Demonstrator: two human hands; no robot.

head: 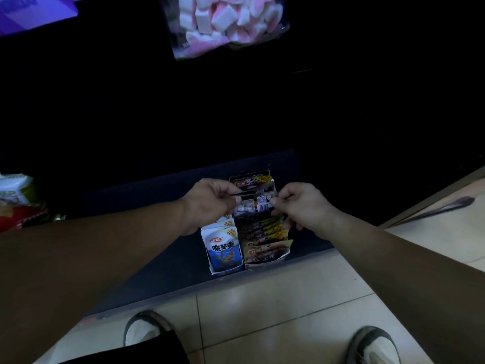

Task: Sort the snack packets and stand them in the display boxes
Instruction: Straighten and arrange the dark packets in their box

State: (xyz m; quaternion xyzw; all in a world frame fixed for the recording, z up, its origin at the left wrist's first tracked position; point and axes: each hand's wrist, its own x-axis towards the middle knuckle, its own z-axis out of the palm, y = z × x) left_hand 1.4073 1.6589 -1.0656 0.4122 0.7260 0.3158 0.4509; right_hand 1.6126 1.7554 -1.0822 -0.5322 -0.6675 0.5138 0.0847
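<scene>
Two display boxes stand side by side on a dark low shelf. The left box (213,266) holds blue-and-white snack packets (225,252) standing upright. The right box (284,254) holds dark brown-and-yellow packets (263,232) in a row. Above the right box, my left hand (210,199) and my right hand (301,203) pinch the two ends of one packet (258,203), its back with barcode and QR code facing up. Another dark packet (250,181) stands behind it at the far end.
A bag of pink and white marshmallows (228,22) hangs above. Green and red packets (18,200) sit at the left edge. The shelf's front edge (157,295) meets a pale tiled floor, where my two shoes (144,329) stand. The shelf interior is very dark.
</scene>
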